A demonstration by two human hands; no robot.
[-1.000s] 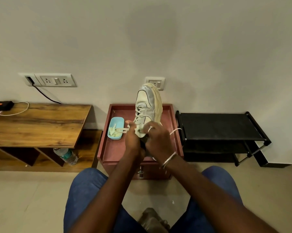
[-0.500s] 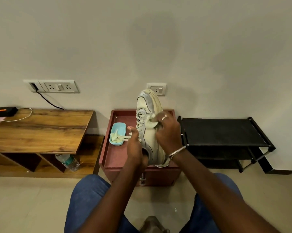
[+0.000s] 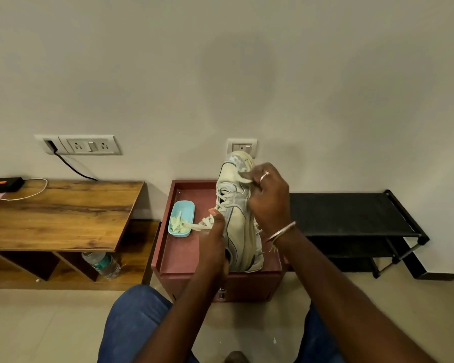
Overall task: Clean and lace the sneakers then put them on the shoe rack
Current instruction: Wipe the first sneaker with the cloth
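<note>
A cream and grey sneaker (image 3: 237, 218) stands on its heel on the red-brown cabinet top (image 3: 184, 252), toe pointing up at the wall. My left hand (image 3: 214, 239) grips the heel end, thumb raised beside the laces (image 3: 202, 225). My right hand (image 3: 269, 203) holds a small pale cloth (image 3: 244, 176) pressed against the toe end of the sneaker. One lace end trails left toward a light blue tray (image 3: 183, 209). The black shoe rack (image 3: 351, 216) stands right of the cabinet.
A wooden table (image 3: 58, 213) stands to the left with a cable and a black device on it. A plastic water bottle (image 3: 103, 264) lies under it. Wall sockets sit above. A second shoe's tip (image 3: 235, 357) shows between my knees on the tiled floor.
My right hand has slid from the lace area up the sneaker to its toe with the cloth. The sneaker has turned so its side faces me. The left hand keeps holding the heel.
</note>
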